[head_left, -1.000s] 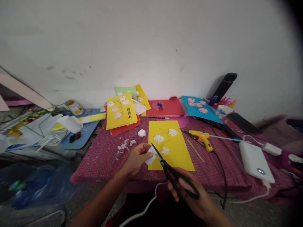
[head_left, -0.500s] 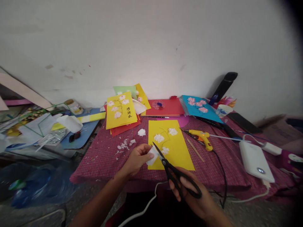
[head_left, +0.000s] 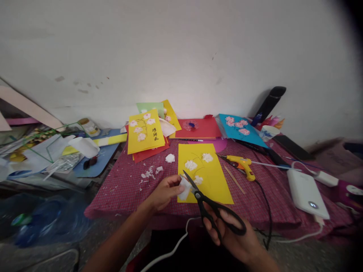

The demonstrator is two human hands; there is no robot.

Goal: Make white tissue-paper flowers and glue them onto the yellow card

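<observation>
Since the earlier frame the black scissors (head_left: 211, 206) have slid slightly right and lower. The left hand (head_left: 164, 192) pinches a white tissue piece (head_left: 185, 187) between the blades at the table's near edge; the right hand (head_left: 235, 236) grips the handles. The yellow card (head_left: 211, 181) already bears three white flowers; this piece is still being cut.

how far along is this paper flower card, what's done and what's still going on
Done: three white paper flowers already sit on the yellow card sheet along thin drawn stems. In hand: the left hand pinches a small white paper piece while the right hand works the black scissors into it. Left: that piece is not yet on the sheet, and another loose white paper flower lies on the red checked cloth.
</observation>
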